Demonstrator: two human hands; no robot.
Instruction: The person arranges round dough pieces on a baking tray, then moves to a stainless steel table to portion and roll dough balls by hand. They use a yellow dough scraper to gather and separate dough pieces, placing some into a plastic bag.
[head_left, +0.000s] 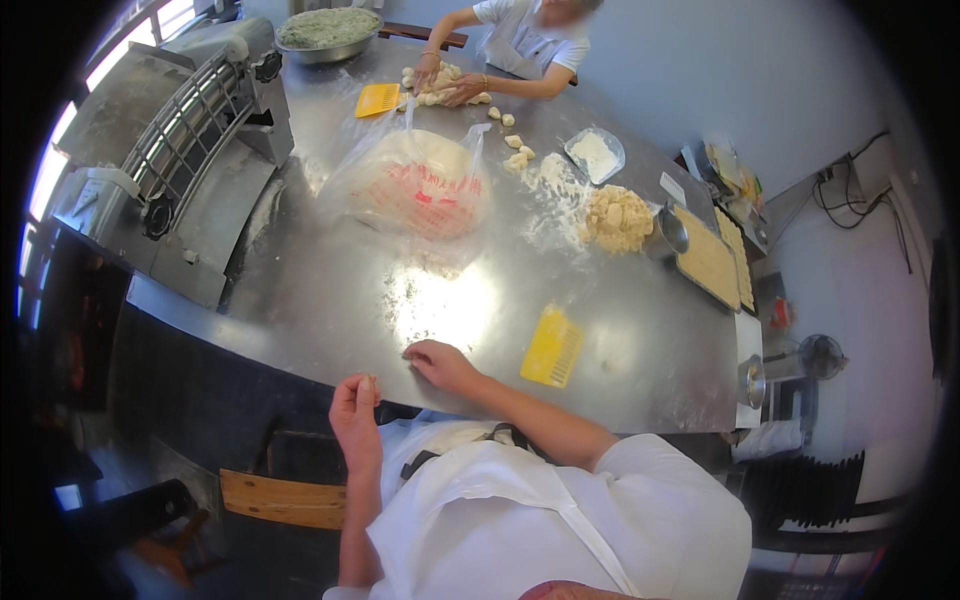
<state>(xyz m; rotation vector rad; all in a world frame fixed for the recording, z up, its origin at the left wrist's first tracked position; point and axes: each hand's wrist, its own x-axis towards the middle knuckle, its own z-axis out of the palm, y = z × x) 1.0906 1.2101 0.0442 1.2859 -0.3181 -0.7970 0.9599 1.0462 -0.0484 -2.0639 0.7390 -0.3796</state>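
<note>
My left hand is raised just off the front edge of the steel worktable. Its thumb presses against the curled fingers, and no object shows plainly between them. Over the table's near edge, my right hand has bent, slightly parted fingers low at the metal surface, with nothing visible in it. To the right of that hand lies a yellow plastic dough scraper. Farther in, a clear plastic bag with red print encloses a large pale mass of dough.
A dough sheeter occupies the left side. A metal basin of greenish filling stands behind it. Across the table, a co-worker's hands touch dough pieces near another scraper. Crumbly dough, flour and a tray are right.
</note>
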